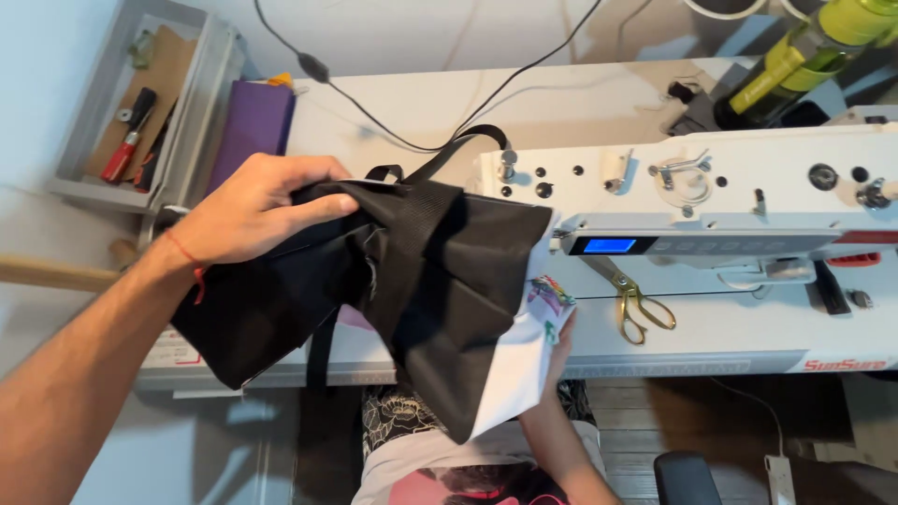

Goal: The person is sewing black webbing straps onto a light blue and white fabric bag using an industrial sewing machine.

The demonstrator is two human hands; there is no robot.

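While the left hand (248, 210) grips the black fabric bag (412, 290) at frame centre, the right hand (561, 341) clasps its white lining (510, 374). Nothing lies under the sewing machine (711, 201) needle yet; scissors (636, 304) rest on the table (692, 337).

1. bright, even light falls from above on the white sewing machine (692, 196) and table (421, 103).
2. the black fabric (412, 271) reads dark, its folds barely showing.
3. soft shadows lie beneath the table edge.
4. the near forearm is slightly blurred at the frame's corner.
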